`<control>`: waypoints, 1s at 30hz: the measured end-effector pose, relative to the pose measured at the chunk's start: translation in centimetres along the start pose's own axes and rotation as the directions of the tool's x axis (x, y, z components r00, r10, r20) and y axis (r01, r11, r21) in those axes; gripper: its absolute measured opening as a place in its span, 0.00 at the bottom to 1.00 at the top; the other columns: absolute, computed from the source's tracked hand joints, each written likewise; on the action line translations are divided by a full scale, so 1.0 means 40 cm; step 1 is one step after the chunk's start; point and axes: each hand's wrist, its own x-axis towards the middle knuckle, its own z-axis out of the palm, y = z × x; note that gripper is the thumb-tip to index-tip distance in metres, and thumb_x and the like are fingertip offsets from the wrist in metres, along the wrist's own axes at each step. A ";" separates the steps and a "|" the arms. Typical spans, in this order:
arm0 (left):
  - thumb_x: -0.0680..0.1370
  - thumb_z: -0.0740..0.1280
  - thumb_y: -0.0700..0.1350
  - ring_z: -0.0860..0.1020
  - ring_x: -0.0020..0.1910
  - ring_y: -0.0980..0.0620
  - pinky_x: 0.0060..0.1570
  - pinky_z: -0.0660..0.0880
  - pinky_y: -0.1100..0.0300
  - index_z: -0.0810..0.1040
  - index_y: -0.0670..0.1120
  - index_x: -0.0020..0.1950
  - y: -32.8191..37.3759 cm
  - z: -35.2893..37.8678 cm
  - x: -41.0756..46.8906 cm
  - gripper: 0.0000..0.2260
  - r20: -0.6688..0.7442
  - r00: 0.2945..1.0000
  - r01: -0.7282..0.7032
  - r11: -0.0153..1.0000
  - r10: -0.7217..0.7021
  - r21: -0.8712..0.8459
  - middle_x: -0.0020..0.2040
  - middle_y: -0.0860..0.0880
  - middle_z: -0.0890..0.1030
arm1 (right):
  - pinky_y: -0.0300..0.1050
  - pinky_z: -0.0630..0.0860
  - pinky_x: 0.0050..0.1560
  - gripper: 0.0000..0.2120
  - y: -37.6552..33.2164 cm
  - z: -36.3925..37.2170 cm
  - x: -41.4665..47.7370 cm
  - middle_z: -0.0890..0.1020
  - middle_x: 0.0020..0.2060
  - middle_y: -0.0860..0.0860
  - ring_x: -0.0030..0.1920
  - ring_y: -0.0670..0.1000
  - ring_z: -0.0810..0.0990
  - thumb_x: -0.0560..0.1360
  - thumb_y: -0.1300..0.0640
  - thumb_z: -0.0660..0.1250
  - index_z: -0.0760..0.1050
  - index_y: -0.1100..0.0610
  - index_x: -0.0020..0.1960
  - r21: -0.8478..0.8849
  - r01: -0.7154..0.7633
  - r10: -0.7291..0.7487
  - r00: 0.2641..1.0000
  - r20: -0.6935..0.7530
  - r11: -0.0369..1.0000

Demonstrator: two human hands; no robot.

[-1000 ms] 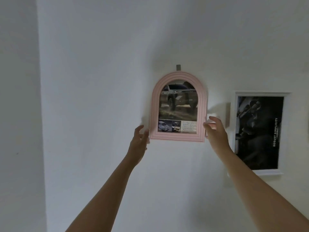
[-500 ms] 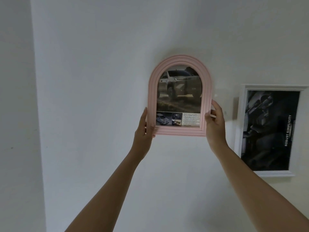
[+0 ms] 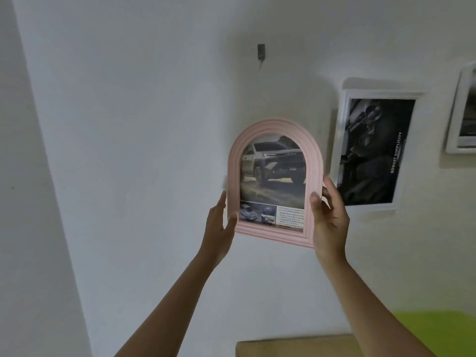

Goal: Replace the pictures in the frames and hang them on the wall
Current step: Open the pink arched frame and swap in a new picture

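Hook (image 3: pixel 261 51) above pink frame (image 3: pixel 275 130) (white frame (image 3: pixel 340 140) beside).

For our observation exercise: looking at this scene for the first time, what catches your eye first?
The pink arched picture frame with a truck photo, at centre, held off the wall by the left hand and right hand. Above it, a small dark wall hook sits bare. At right hangs a white rectangular frame with a dark poster.

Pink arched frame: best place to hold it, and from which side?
Hold the pink arched frame low on its two straight side rails, one hand from each side, as the left hand and right hand do now. The sides run straight and parallel there, whereas the arched top curves away. Thumbs stay on the moulding, off the truck picture.
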 end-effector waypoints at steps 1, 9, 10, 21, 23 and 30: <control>0.80 0.56 0.52 0.60 0.73 0.48 0.71 0.60 0.43 0.52 0.57 0.75 0.013 0.021 -0.018 0.24 -0.023 1.000 0.009 0.999 -0.008 0.033 0.75 0.48 0.59 | 0.28 0.73 0.51 0.18 0.008 -0.022 -0.030 0.77 0.57 0.49 0.55 0.37 0.77 0.77 0.63 0.61 0.67 0.53 0.66 -0.029 0.008 -0.008 1.000 -0.001 1.000; 0.79 0.53 0.59 0.64 0.71 0.44 0.67 0.64 0.50 0.42 0.59 0.75 0.301 0.193 -0.077 0.29 0.070 0.994 0.095 0.958 -0.079 -0.272 0.76 0.49 0.57 | 0.44 0.76 0.58 0.18 0.041 -0.222 -0.140 0.77 0.61 0.48 0.63 0.50 0.76 0.78 0.62 0.61 0.68 0.62 0.68 -0.356 0.297 -0.253 0.953 0.165 0.886; 0.78 0.55 0.61 0.65 0.71 0.43 0.66 0.66 0.49 0.40 0.59 0.75 0.323 0.225 -0.083 0.31 0.090 0.992 0.106 0.952 -0.083 -0.287 0.76 0.48 0.57 | 0.44 0.77 0.56 0.18 0.040 -0.250 -0.146 0.78 0.60 0.52 0.61 0.51 0.77 0.78 0.61 0.60 0.69 0.61 0.68 -0.412 0.325 -0.262 0.943 0.204 0.851; 0.78 0.56 0.44 0.65 0.69 0.40 0.67 0.67 0.43 0.48 0.48 0.76 0.367 0.475 -0.198 0.28 -0.010 0.966 0.249 0.943 -0.257 -0.222 0.72 0.41 0.61 | 0.39 0.80 0.42 0.19 -0.022 -0.512 -0.175 0.82 0.52 0.51 0.49 0.45 0.80 0.76 0.61 0.61 0.69 0.53 0.67 -0.568 0.468 -0.257 0.873 0.414 0.677; 0.79 0.54 0.43 0.71 0.61 0.43 0.62 0.72 0.46 0.54 0.44 0.74 0.372 0.488 -0.220 0.23 -0.055 0.968 0.223 0.943 -0.244 -0.249 0.68 0.40 0.66 | 0.41 0.80 0.42 0.20 -0.030 -0.535 -0.178 0.82 0.52 0.51 0.48 0.47 0.81 0.76 0.61 0.61 0.68 0.53 0.67 -0.559 0.477 -0.239 0.863 0.445 0.679; 0.81 0.53 0.37 0.76 0.47 0.49 0.47 0.76 0.53 0.72 0.53 0.49 0.335 0.446 -0.333 0.13 -0.146 0.973 0.101 0.902 -0.177 -0.420 0.48 0.47 0.77 | 0.41 0.75 0.57 0.14 -0.055 -0.590 -0.198 0.80 0.56 0.52 0.57 0.46 0.78 0.78 0.58 0.59 0.74 0.58 0.62 -0.261 0.234 -0.081 0.869 0.489 0.937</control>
